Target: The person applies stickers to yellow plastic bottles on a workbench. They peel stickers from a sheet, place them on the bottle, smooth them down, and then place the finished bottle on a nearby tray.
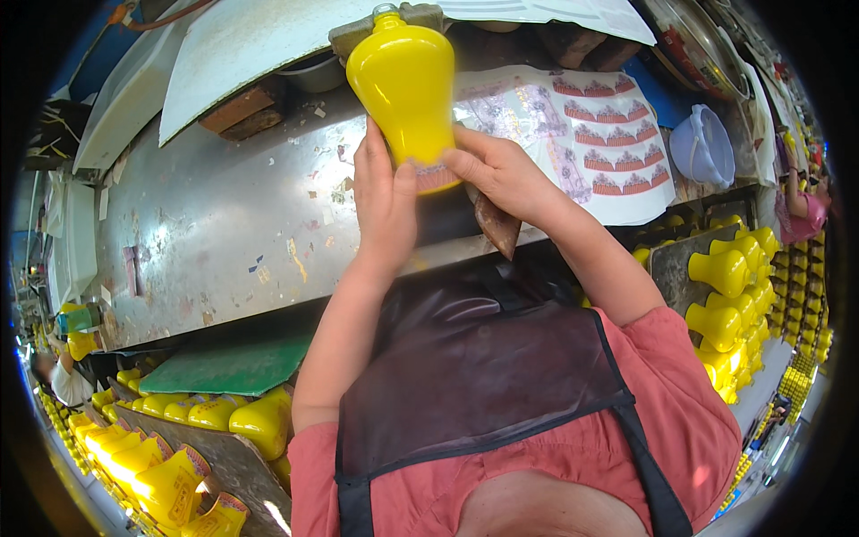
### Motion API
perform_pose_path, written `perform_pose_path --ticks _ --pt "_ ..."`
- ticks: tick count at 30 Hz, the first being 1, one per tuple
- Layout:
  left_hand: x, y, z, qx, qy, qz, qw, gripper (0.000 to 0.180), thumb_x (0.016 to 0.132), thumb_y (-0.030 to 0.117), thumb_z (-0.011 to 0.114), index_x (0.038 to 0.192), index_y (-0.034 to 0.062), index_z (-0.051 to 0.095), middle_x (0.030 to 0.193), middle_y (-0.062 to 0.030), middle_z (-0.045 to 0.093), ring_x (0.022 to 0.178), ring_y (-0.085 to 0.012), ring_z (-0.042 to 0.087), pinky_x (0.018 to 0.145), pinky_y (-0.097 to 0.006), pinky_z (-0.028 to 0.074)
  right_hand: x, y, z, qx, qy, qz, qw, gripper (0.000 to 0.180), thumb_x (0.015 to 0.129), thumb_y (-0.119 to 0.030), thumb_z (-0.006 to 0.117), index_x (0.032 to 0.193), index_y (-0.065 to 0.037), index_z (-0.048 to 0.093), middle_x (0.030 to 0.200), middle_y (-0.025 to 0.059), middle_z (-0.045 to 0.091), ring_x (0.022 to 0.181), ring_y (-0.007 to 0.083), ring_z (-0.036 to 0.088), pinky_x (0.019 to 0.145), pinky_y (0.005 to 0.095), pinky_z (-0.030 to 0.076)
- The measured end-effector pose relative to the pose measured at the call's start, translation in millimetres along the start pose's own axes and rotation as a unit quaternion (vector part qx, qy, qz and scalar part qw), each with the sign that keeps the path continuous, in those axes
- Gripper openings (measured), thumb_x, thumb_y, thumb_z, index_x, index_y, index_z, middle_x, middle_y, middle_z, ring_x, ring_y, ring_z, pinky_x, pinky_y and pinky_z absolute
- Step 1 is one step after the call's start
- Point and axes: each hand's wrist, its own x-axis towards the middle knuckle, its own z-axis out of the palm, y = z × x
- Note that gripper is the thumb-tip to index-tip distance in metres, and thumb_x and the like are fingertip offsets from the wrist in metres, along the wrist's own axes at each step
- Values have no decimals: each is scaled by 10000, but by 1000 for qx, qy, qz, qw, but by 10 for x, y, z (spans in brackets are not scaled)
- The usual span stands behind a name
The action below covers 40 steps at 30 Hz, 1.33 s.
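Observation:
A glossy yellow vase (407, 85) lies over the bench, its narrow mouth against a worn grey block (353, 36) at the far side and its other end toward me. A pinkish patterned decal band (433, 175) runs round the near end. My left hand (385, 188) is closed along the vase's left side, thumb near the band. On the other side my right hand (501, 174) presses its thumb on the band's right end. A brown, pointed flat piece (495, 222) sticks out below the right hand; the fingers that seem to hold it are hidden.
A decal sheet (617, 143) with rows of red-and-purple bands lies right on the scuffed metal bench (224, 224). Beyond it hangs a pale bucket (702, 148). Yellow vases stand on boards at right (725, 273) and lower left (170, 483), below a green board (228, 367). Other people are at both edges.

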Motion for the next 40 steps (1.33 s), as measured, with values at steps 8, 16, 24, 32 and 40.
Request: perform_pose_path --ticks 8,16,24,32,40 --pt "-7 67 0 8 -7 -9 1000 725 1022 338 450 1591 -51 225 1531 -266 367 1409 -407 391 1184 -455 294 -32 -68 -6 -19 6 7 1000 479 1001 -340 564 1412 -94 563 1103 225 726 1017 378 706 895 412 530" --pt "-8 61 1 10 -9 -4 1000 736 1029 356 442 1584 -72 217 1527 -270 366 1409 -411 386 1186 -456 292 -51 -98 -1 -31 7 8 999 472 1002 -334 563 1406 -91 564 1123 230 720 1037 399 694 903 429 526" --pt "-16 80 5 39 -4 13 999 640 1067 236 403 1581 -93 210 1470 -252 408 1352 -379 422 1178 -423 286 -45 -97 7 -28 8 4 1000 471 1005 -343 567 1397 -81 566 1134 235 716 1056 412 686 914 440 521" --pt "-9 89 10 41 1 25 999 644 1064 245 399 1576 -98 214 1477 -266 407 1355 -393 420 1177 -436 285 -47 -92 -5 -40 2 -2 999 476 1012 -336 571 1412 -79 552 1143 243 711 1068 422 680 921 443 520" --pt "-11 104 0 39 -6 20 999 642 1065 245 397 1578 -94 213 1491 -269 394 1361 -393 417 1178 -438 284 -47 -106 -15 -37 -3 9 999 505 1008 -356 577 1433 -86 542 1151 247 710 1076 415 682 929 440 518"
